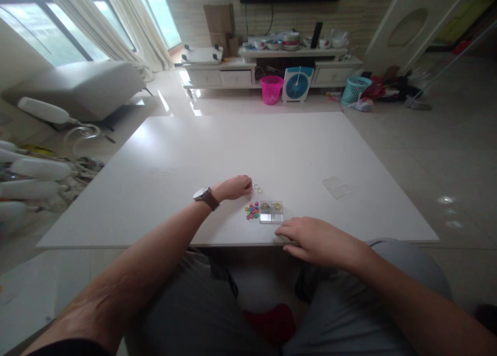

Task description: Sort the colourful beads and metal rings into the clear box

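My left hand (236,187), with a watch (205,194) on its wrist, reaches over the white table. Its fingers are curled together and pointing down, and whatever they pinch is hidden. Just right of the fingertips lie thin, pale rings that look like small rubber bands (258,189). Nearer to me is a little heap of colourful small pieces (252,211). Against it stands a clear divided box (271,212), with bands in its far compartments. My right hand (312,237) rests at the table's near edge, right of the box, fingers apart and holding nothing.
A clear plastic bag (336,187) lies flat on the right of the white table (240,144). My legs are under its near edge. Beyond it, on the floor, stand a pink basket (272,90), a blue fan (297,84) and a teal basket (354,90).
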A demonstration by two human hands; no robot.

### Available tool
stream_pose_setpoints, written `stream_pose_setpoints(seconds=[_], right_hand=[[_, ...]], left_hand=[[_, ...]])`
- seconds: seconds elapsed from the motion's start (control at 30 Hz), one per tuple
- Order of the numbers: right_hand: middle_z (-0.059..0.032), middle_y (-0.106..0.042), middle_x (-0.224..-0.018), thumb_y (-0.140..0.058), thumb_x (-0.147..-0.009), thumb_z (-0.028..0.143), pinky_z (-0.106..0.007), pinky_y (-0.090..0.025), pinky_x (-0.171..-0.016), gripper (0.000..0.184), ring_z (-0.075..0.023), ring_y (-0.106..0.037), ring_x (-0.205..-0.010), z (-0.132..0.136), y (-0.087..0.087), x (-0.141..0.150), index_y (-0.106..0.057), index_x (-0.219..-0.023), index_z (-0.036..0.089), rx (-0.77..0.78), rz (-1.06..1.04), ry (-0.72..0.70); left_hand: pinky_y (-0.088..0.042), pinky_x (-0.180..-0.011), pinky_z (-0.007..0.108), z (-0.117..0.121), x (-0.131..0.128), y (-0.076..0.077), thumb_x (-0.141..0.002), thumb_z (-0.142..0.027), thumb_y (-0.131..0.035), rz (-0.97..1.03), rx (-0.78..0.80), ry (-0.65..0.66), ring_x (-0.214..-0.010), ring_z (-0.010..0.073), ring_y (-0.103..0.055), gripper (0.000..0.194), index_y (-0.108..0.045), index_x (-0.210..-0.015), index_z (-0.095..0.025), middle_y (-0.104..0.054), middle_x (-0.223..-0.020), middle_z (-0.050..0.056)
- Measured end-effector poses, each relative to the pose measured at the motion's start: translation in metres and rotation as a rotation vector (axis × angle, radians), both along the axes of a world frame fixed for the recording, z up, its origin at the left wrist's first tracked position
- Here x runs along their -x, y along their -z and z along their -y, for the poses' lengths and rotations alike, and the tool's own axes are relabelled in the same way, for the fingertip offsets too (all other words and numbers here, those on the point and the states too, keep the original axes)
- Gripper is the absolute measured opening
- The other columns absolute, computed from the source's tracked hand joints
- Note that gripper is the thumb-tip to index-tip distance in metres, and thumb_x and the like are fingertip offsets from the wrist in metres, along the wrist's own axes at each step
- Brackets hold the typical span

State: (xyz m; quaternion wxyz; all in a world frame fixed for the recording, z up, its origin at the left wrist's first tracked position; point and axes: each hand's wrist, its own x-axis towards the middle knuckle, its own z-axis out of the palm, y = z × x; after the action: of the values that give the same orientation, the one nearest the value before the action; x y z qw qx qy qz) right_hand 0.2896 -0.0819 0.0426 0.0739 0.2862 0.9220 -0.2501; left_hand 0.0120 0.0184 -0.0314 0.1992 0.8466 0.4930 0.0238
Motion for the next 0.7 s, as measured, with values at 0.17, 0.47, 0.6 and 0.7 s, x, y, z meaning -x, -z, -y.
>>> stream_pose_setpoints(seconds=[0.17, 0.47, 0.6, 0.7], right_hand=[[-0.009, -0.072, -0.103, -0.054, -0.091, 0.031, -0.031, -0.046, -0.083, 0.026, -0.0221, -0.065, -0.093, -0.024, -0.02, 0.003, -0.069, -0.109, 0.019, -0.069, -0.15, 0.222], [-0.0097, -0.074, -0.098, -0.059, -0.089, 0.034, -0.028, -0.049, -0.076, 0.022, -0.0185, -0.067, -0.086, -0.084, -0.023, 0.028, -0.07, -0.096, 0.016, 0.072, -0.262, 0.392], [-0.0104, -0.075, -0.095, -0.068, -0.084, 0.033, -0.03, -0.052, -0.079, 0.024, -0.0179, -0.068, -0.087, -0.102, 0.02, 0.035, -0.065, -0.097, 0.014, 0.47, -0.571, 0.467], [-0.0095, -0.075, -0.087, -0.075, -0.077, 0.031, -0.033, -0.054, -0.079, 0.026, -0.0186, -0.069, -0.083, -0.102, 0.038, 0.037, -0.065, -0.092, 0.013, 0.593, -0.691, 0.488]], left_hand=[[-0.043, -0.06, 0.025, 0.012, -0.008, -0.027, -0.09, -0.034, -0.051, 0.335, 0.176, -0.043, -0.064, 0.0128, -0.057, 0.021, -0.058, -0.081, -0.017, -0.065, -0.074, 0.002], [-0.05, -0.064, 0.025, 0.031, -0.034, -0.039, -0.087, -0.034, -0.063, 0.769, 0.238, -0.065, -0.07, 0.0121, -0.063, 0.02, -0.059, -0.09, -0.014, -0.066, -0.076, 0.003], [-0.051, -0.069, 0.027, 0.035, -0.038, -0.036, -0.089, -0.034, -0.061, 0.842, 0.211, -0.077, -0.075, 0.0131, -0.065, 0.02, -0.059, -0.094, -0.015, -0.069, -0.081, 0.005], [-0.052, -0.069, 0.028, 0.036, -0.04, -0.032, -0.089, -0.03, -0.062, 0.889, 0.228, -0.117, -0.077, 0.0144, -0.066, 0.017, -0.057, -0.093, -0.014, -0.07, -0.082, 0.006]])
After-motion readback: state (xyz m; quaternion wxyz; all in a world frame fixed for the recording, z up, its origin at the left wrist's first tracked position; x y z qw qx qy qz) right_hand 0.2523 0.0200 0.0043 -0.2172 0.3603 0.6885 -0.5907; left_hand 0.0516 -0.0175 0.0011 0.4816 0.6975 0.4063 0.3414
